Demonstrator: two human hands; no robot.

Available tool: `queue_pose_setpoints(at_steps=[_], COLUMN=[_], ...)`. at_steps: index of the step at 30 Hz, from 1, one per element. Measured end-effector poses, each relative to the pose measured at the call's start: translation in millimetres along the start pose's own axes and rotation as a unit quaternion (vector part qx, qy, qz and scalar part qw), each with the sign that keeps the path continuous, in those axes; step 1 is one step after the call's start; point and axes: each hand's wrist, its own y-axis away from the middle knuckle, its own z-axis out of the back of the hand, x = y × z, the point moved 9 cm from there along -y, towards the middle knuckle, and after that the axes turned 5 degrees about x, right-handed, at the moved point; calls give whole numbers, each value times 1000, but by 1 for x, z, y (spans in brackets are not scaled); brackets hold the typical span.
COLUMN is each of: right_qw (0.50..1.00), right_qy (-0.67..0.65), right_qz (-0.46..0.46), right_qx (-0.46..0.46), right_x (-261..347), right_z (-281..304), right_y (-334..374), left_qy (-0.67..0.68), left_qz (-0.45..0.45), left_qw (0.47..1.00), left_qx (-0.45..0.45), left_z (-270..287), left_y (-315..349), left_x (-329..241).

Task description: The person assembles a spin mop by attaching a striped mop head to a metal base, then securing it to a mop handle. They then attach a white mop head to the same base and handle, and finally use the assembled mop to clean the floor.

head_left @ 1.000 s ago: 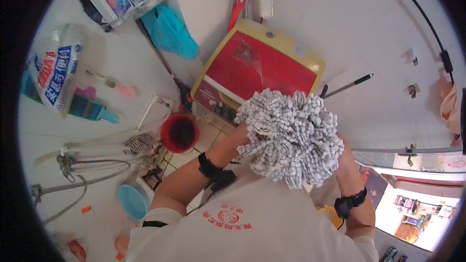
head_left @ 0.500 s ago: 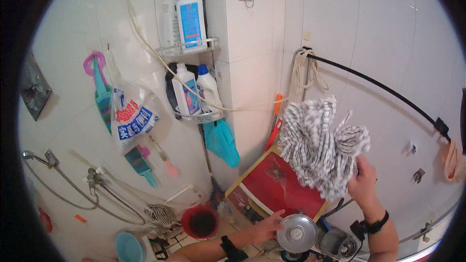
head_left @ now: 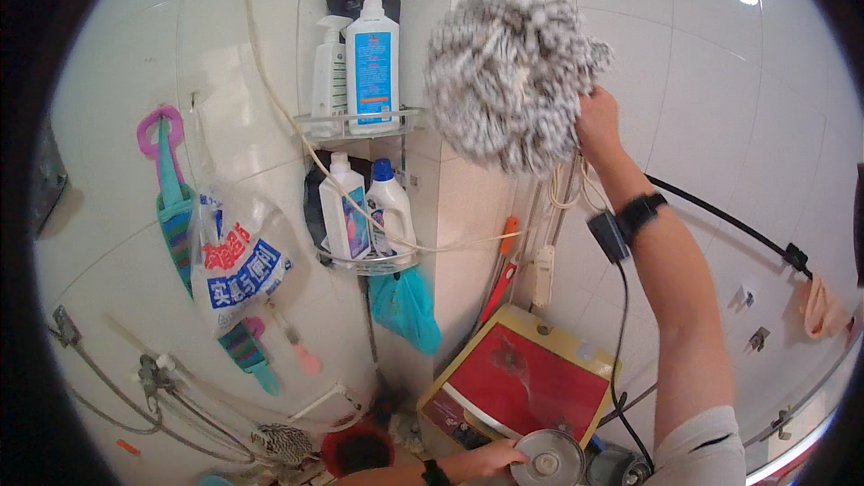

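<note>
My right hand is raised high, with its fingers closed on the right edge of a black-and-white string mop head. The mop head is spread round in front of the wall corner and looks a little blurred. Low down, my left hand grips the left rim of a round metal disc with a pale raised centre. Just above the disc stands a yellow-framed box with a red top.
To the left, a wire corner shelf holds several bottles. A teal bag hangs under it. A printed plastic bag and striped brush hang on the left wall. A red bucket stands below. A black rail crosses the right wall.
My right hand has lifted the mop head up and left, now over the spot where a wall hook showed. The disc stays in my left hand. The whole view has tilted upward.
</note>
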Motion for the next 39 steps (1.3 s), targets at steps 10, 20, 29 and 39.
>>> queue_pose_setpoints(at_steps=[10,20,29,39], right_qw=[950,875,879,811], right_qy=[-240,-113,25,218], right_qz=[-181,-410,-468,-541], right_qx=[79,234,92,46], right_x=[-142,-169,-184,-132], right_z=[-141,-104,193,193], right_y=[-56,131,433,816], left_qy=[17,3,112,136], left_qz=[-25,-64,17,-19], left_qw=[998,992,993,990], left_qx=[51,106,19,16], left_z=[24,-4,39,33], left_y=[15,30,13,16], left_x=[-29,-43,-19,-20])
